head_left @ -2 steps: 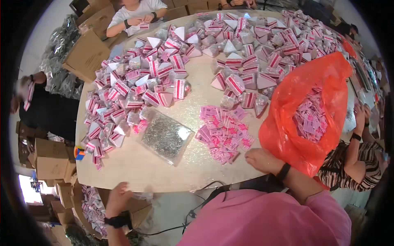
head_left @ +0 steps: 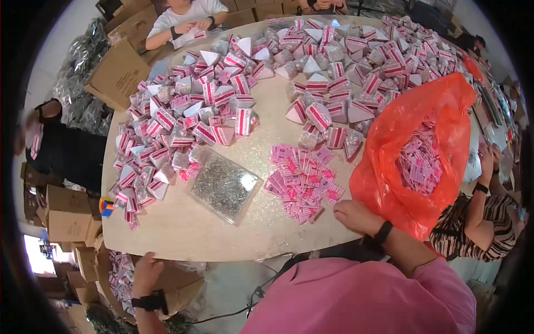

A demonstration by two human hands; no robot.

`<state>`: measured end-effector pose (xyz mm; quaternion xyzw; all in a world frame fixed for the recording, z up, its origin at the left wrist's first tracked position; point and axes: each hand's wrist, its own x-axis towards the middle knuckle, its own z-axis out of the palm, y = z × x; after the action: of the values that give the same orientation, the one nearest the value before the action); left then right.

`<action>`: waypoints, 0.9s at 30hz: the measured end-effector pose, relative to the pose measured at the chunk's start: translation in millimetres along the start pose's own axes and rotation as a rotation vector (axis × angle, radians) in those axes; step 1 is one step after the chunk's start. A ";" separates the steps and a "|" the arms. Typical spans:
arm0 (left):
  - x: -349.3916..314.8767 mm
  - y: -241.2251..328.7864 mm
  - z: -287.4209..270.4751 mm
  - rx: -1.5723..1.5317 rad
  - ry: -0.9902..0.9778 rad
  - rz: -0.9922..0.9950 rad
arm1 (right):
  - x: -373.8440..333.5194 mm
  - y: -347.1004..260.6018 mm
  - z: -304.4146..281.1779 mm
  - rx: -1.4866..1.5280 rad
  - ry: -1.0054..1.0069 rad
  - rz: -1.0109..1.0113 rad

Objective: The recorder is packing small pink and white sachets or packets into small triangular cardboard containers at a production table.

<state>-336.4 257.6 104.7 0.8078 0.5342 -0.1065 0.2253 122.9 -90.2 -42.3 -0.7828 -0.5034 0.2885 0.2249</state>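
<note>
Past the table's near left edge, my left hand (head_left: 147, 274) hangs over an open cardboard box (head_left: 181, 286) that holds many pink-and-white packets (head_left: 121, 275). Its fingertips look apart and nothing shows in them. My right hand (head_left: 357, 217) rests curled on the near edge of the table; its fingers are tucked under, and whatever they hold, if anything, is hidden. Just beyond it lies a loose heap of small pink printed cards (head_left: 303, 183). To the left of the cards is a shallow clear tray (head_left: 238, 221) full of small shiny metal pieces.
Wrapped triangular packs (head_left: 214, 97) with pink bands cover the table's left and far sides. A red plastic bag (head_left: 384, 161) of pink cards stands at the right. A small blue-and-orange object (head_left: 107, 207) sits at the left edge. Other people work around the table.
My left hand has moved down and to the left, farther over the cardboard box. The right hand stays almost where it was.
</note>
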 end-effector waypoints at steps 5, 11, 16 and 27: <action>-22.0 -112.8 -63.5 0.489 0.352 -0.152 | 0.6 3.0 -0.7 0.032 -0.015 -0.031; -35.1 -47.4 -59.1 0.456 0.378 0.001 | 9.0 12.3 12.7 -0.036 -0.145 0.003; -4.7 87.9 45.6 0.289 0.043 0.101 | 9.0 7.5 2.8 0.115 -0.060 -0.036; 50.6 197.8 174.2 0.016 -0.245 0.952 | -19.1 -9.9 8.1 0.258 0.267 0.156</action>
<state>-123.7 150.8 -19.3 0.9455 0.0743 -0.0900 0.3038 104.6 -103.4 -37.6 -0.8155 -0.3657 0.2609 0.3649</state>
